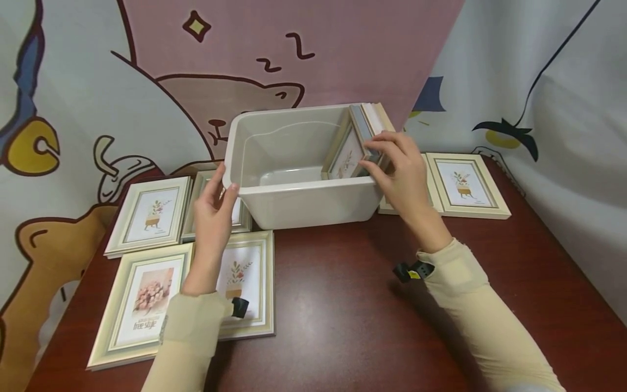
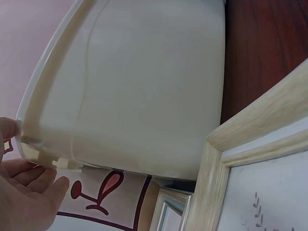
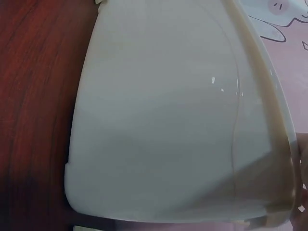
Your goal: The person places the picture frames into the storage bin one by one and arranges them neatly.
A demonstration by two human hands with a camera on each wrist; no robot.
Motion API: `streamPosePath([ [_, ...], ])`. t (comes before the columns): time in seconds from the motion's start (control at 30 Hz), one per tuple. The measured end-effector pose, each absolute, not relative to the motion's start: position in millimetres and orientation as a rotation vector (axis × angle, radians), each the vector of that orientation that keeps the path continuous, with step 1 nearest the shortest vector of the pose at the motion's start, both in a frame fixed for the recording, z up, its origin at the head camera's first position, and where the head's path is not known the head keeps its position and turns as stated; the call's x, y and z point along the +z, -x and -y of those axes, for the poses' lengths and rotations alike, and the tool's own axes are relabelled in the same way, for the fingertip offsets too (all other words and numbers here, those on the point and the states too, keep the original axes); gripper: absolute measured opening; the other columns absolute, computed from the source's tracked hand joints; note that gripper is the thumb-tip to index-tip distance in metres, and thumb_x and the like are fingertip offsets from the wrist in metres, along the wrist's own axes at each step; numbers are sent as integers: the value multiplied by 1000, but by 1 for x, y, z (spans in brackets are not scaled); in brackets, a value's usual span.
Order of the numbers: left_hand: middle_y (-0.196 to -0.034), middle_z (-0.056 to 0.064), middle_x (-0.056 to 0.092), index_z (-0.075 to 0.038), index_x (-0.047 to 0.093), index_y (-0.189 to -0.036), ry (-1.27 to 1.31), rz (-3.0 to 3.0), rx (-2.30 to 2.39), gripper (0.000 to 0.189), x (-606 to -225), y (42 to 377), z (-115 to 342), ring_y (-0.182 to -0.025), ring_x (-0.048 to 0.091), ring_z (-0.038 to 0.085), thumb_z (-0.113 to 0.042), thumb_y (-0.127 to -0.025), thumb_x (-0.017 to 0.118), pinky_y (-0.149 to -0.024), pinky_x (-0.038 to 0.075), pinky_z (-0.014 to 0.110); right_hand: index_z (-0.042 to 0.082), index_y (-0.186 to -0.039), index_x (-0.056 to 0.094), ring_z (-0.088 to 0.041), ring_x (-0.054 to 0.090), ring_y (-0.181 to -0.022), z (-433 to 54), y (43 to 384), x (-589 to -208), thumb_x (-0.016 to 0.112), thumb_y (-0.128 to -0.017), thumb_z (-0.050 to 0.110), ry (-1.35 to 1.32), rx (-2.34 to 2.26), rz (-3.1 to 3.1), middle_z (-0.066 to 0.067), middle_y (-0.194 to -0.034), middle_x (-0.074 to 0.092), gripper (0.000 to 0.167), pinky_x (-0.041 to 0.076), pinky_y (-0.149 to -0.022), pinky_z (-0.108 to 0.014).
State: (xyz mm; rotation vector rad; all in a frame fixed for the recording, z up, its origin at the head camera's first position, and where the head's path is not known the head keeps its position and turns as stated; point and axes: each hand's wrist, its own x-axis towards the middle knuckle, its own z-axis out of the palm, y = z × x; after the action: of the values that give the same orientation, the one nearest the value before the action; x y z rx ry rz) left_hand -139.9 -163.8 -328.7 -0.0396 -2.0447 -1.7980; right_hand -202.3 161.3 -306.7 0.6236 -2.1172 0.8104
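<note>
A white plastic bin (image 1: 303, 204) stands at the back of the table. My left hand (image 1: 214, 218) grips its left front corner, thumb by the rim and fingers at the side; in the left wrist view, the hand (image 2: 29, 197) is at the rim of the bin (image 2: 144, 86). Several picture frames (image 1: 344, 155) stand on edge inside, leaning at the bin's right end. My right hand (image 1: 404, 174) reaches over the right rim and pinches the innermost frame near its top edge. The right wrist view shows mostly the bin's outer wall (image 3: 159, 106), with a sliver of fingers at the right edge.
Left of the bin lie a plant-print frame (image 1: 152, 215), a partly hidden frame (image 1: 241, 218), a "free style" flower frame (image 1: 142, 305) and a larger plant-print frame (image 1: 262, 283). At right, another frame (image 1: 462, 185) lies beside one partly covered. A printed cloth (image 1: 367, 49) hangs behind the table (image 1: 333, 305).
</note>
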Motion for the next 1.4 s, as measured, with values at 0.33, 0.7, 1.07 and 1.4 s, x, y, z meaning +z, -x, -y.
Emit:
streamPosePath([
  [0.33,-156,10,44,-5,43,-150,11,2159,-1763,53,-322,134,173,-144,43,24,-12,-100,58,-118,38,40,2,-138,54,-28,47,-134,-183,192,-323,78,-86,13,-436,1126,2139,-18,-143,49,58,41,-113,-46],
  [0.7,-145,16,51,-3,41,-147,-178,2612,-1590,53,-337,95,184,-127,57,33,-24,-101,57,-92,50,24,6,-151,39,-18,44,-141,-187,180,-326,65,-95,11,-257,1791,2221,-14,-154,44,62,42,-115,-36],
  [1.07,-138,28,53,6,37,-148,-171,2897,-1724,60,-373,89,177,-125,58,42,-25,-101,57,-89,59,34,1,-150,39,-22,42,-143,-185,179,-326,65,-94,8,-258,1895,2154,-19,-154,43,61,38,-117,-28],
  [1.4,-100,11,72,2,61,-119,-171,3105,-1213,58,-385,89,158,-92,67,22,-39,-82,78,-83,54,37,1,-149,41,-21,46,-140,-188,178,-326,64,-95,9,-220,1859,2168,-18,-151,45,59,42,-111,-20],
])
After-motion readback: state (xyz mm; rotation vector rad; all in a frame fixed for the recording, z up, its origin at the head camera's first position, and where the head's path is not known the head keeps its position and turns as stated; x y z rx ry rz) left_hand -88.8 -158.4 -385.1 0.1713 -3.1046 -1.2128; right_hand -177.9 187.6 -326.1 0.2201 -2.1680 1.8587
